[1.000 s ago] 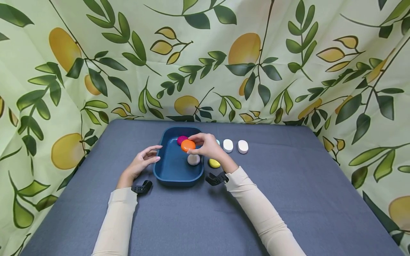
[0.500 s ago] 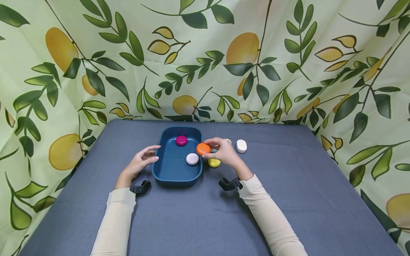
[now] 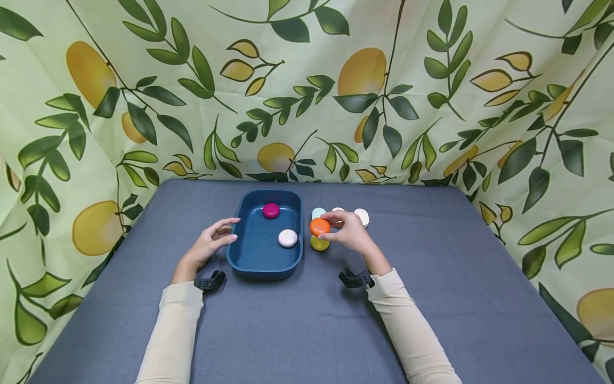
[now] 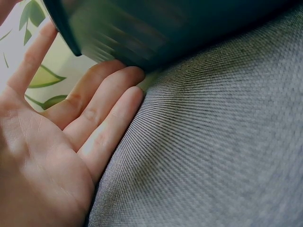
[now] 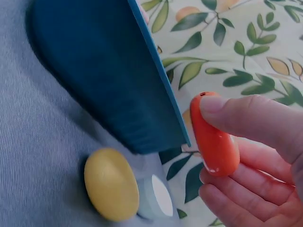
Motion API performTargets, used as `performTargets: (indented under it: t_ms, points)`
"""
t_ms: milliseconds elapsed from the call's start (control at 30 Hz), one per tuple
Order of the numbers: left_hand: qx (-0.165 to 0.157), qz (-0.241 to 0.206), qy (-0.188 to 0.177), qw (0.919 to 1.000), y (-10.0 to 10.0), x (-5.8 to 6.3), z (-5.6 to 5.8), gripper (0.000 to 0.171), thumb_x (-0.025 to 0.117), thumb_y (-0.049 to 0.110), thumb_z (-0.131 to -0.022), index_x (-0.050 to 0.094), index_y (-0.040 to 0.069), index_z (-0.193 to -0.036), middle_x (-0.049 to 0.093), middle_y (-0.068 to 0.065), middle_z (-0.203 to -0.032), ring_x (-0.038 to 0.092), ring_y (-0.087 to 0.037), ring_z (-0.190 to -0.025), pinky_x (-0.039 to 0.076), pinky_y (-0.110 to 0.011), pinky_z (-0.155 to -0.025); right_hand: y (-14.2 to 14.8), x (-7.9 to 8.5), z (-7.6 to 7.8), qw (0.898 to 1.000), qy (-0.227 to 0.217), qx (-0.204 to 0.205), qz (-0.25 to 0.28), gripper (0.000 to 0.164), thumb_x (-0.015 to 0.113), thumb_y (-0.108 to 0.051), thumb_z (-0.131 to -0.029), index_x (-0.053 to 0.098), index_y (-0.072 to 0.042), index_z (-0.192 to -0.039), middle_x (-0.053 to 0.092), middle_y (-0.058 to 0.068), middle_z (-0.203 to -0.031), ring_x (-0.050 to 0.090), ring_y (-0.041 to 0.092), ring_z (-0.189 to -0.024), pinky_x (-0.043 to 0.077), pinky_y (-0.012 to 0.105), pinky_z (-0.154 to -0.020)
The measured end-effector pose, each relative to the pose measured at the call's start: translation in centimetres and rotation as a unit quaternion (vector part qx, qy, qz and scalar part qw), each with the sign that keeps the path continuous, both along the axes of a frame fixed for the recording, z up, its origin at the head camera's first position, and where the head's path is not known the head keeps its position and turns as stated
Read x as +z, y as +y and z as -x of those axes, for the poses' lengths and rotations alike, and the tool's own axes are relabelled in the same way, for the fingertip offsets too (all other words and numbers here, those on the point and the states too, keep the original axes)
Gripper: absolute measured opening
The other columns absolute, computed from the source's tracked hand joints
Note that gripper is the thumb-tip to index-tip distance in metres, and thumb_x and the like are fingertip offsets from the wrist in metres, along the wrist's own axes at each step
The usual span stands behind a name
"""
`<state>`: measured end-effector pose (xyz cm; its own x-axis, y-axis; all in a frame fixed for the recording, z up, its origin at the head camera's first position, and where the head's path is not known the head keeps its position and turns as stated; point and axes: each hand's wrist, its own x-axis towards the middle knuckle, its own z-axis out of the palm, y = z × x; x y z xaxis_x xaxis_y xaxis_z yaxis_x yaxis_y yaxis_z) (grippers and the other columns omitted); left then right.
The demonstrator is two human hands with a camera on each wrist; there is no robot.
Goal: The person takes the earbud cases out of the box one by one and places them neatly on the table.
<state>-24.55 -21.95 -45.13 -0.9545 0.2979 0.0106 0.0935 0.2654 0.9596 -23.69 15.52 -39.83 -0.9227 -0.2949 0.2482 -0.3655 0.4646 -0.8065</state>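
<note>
My right hand pinches a glossy orange rounded piece between thumb and fingers, held above the cloth just right of the blue tray. In the right wrist view the orange piece shows its smooth, thick oval side. Below it lies a yellow rounded piece, with a pale mint piece behind. My left hand is at the tray's left wall, and its fingers lie nearly straight beside the tray's underside. Inside the tray are a magenta piece and a whitish piece.
Two white pieces stand to the right of the mint one; the farther right is plainly seen, the other mostly hidden by my right hand. Grey-blue cloth covers the table. A leaf-patterned curtain rises behind it.
My right hand has carried the orange piece rightward, from over the tray to above the cloth beside it. The left hand stays by the tray's left side.
</note>
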Motion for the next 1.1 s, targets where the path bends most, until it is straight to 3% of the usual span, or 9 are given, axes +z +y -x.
performTargets:
  t_ms: [233,400,933,1100]
  points:
    - [-0.004,0.002,0.002,1.0,0.0,0.2,-0.2,0.052,0.06,0.021,-0.094,0.043,0.007,-0.142,0.045,-0.023,-0.141,0.054,0.006,-0.102,0.046,-0.015,-0.087,1.5,-0.7,0.0,0.999,-0.026,-0.02,0.013,0.045,0.082,-0.002,-0.07,0.066,0.009,-0.111,0.068,0.028,-0.109,0.067,0.038,-0.1,0.053,0.046,-0.091]
    - [-0.003,0.004,0.003,1.0,0.1,0.1,0.0,0.052,0.061,0.022,-0.094,0.044,0.007,-0.141,0.048,-0.016,-0.137,0.055,0.004,-0.103,0.046,-0.015,-0.087,2.6,-1.1,0.3,0.999,-0.036,-0.033,0.011,0.046,0.083,-0.001,-0.069,0.066,0.009,-0.111,0.069,0.029,-0.108,0.068,0.039,-0.098,0.054,0.046,-0.089]
    - [-0.005,-0.002,-0.001,1.0,0.0,0.0,0.1,0.052,0.061,0.021,-0.094,0.044,0.009,-0.141,0.05,0.0,-0.129,0.056,0.004,-0.103,0.047,-0.015,-0.087,4.7,-2.9,0.8,0.997,-0.069,-0.024,-0.039,0.045,0.082,-0.003,-0.071,0.066,0.009,-0.111,0.069,0.028,-0.107,0.069,0.034,-0.096,0.056,0.04,-0.085]
    - [-0.003,0.001,-0.006,1.0,0.0,-0.1,0.1,0.052,0.061,0.022,-0.094,0.044,0.009,-0.141,0.049,-0.007,-0.134,0.055,0.005,-0.104,0.047,-0.015,-0.087,5.2,-3.3,0.8,0.996,-0.074,-0.021,-0.046,0.045,0.082,-0.003,-0.07,0.066,0.009,-0.11,0.069,0.028,-0.107,0.069,0.035,-0.096,0.056,0.04,-0.085]
